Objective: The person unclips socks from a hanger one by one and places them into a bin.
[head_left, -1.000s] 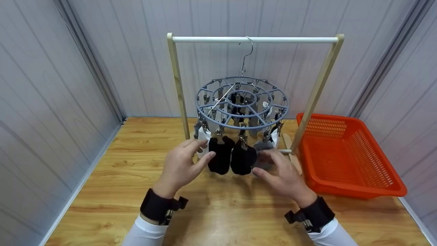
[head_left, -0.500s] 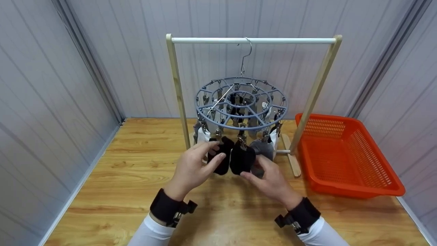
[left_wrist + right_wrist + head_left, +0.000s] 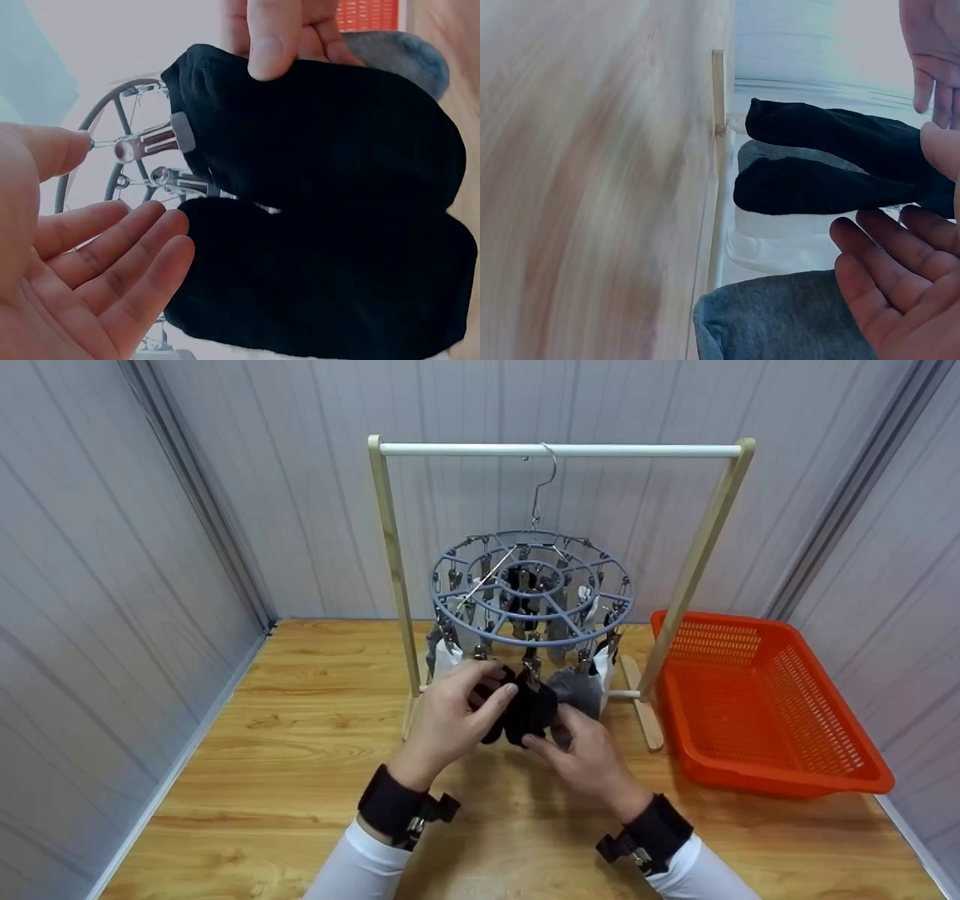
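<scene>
Pale panelled walls [image 3: 322,525] enclose a wood-grain surface [image 3: 255,795], with an orange basket [image 3: 765,781] at right. A round hanger [image 3: 555,604] hangs from the rack [image 3: 388,532]. The right black sock [image 3: 322,135] hangs at its front edge, held by a metal clip [image 3: 154,144], with the left black sock [image 3: 322,277] just beside it. Right hand [image 3: 589,754]: thumb on the front of the right black sock, fingers behind its edge — looks like a light pinch. Left hand [image 3: 457,712]: fingers extended, thumb apart, near the clip, gripping nothing; contact with cloth — can't tell. Sock should be light, soft, limp, unbreakable, not slippery; likely to swing if tugged. Best hold: body below the clip, with the clip squeezed at its free end.
</scene>
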`<move>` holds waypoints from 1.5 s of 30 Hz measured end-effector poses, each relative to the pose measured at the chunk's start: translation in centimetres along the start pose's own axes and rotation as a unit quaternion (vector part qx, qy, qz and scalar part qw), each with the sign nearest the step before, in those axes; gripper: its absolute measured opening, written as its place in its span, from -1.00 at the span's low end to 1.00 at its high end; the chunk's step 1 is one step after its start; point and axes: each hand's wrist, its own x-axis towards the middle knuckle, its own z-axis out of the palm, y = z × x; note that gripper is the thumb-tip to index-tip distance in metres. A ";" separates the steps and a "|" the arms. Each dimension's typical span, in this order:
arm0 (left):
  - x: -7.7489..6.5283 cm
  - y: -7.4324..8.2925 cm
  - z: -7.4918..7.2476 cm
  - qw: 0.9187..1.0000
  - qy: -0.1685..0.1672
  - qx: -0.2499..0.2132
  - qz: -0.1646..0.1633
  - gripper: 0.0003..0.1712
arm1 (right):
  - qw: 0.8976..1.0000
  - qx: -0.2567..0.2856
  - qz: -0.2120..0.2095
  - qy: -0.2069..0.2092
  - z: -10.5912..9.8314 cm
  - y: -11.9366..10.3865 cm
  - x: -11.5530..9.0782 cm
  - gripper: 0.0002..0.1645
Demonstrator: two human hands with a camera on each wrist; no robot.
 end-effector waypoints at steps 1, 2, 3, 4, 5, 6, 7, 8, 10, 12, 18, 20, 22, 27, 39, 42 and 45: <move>0.1 0.1 0.1 1.000 0.004 0.002 0.003 -0.67 | 1.000 0.001 -0.002 0.002 0.1 0.0 0.0 -0.54; 0.3 0.1 0.2 1.000 0.007 0.004 0.005 -0.68 | 1.000 0.001 -0.005 0.003 0.2 0.1 0.1 -0.54; 0.4 0.2 0.4 1.000 0.009 0.006 0.008 -0.68 | 1.000 0.001 -0.008 0.004 0.2 0.1 0.1 -0.55; 0.5 0.2 0.5 1.000 0.011 0.009 0.010 -0.68 | 1.000 -0.001 -0.012 0.005 0.3 0.1 0.2 -0.56; 0.6 0.2 0.6 1.000 0.012 0.008 0.011 -0.69 | 1.000 -0.003 -0.016 0.005 0.3 0.1 0.2 -0.57; 0.6 0.2 0.7 1.000 0.014 0.007 0.012 -0.69 | 1.000 -0.006 -0.022 0.006 0.4 0.1 0.3 -0.59; 0.7 0.2 0.9 1.000 0.014 0.005 0.011 -0.69 | 1.000 -0.010 -0.027 0.008 0.4 0.2 0.4 -0.61; 0.8 0.2 1.0 1.000 0.015 0.002 0.009 -0.69 | 0.999 -0.013 -0.032 0.010 0.4 0.2 0.4 -0.62; 0.9 0.1 1.3 1.000 0.016 -0.003 0.004 -0.67 | 0.999 -0.015 -0.037 0.011 0.4 0.2 0.5 -0.63; 1.0 0.1 1.5 1.000 0.019 -0.002 -0.001 -0.64 | 0.999 -0.012 -0.034 0.013 0.4 0.3 0.5 -0.63; 1.3 0.3 2.2 0.999 0.015 -0.014 -0.027 -0.58 | 0.999 0.034 0.010 0.013 0.2 0.3 0.6 -0.63; 1.4 0.4 2.3 0.999 0.007 -0.032 -0.043 -0.57 | 0.998 0.053 0.022 0.014 0.2 0.2 0.6 -0.65; 1.5 0.5 2.4 0.997 0.000 -0.049 -0.059 -0.56 | 0.997 0.070 0.034 0.013 0.2 0.2 0.6 -0.66; 1.7 0.4 2.6 0.992 -0.017 -0.081 -0.090 -0.55 | 0.992 0.112 0.053 0.016 0.1 0.0 0.5 -0.70; 1.5 0.0 2.9 0.982 -0.017 -0.149 -0.117 -0.60 | 0.983 0.160 0.083 0.023 -0.2 0.0 0.2 -0.86; 1.4 0.0 2.8 0.979 -0.017 -0.160 -0.127 -0.61 | 0.984 0.159 0.071 0.026 -0.2 0.0 0.2 -0.86; 1.5 0.1 2.7 0.979 -0.015 -0.158 -0.130 -0.63 | 0.985 0.160 0.058 0.028 -0.2 0.0 0.1 -0.82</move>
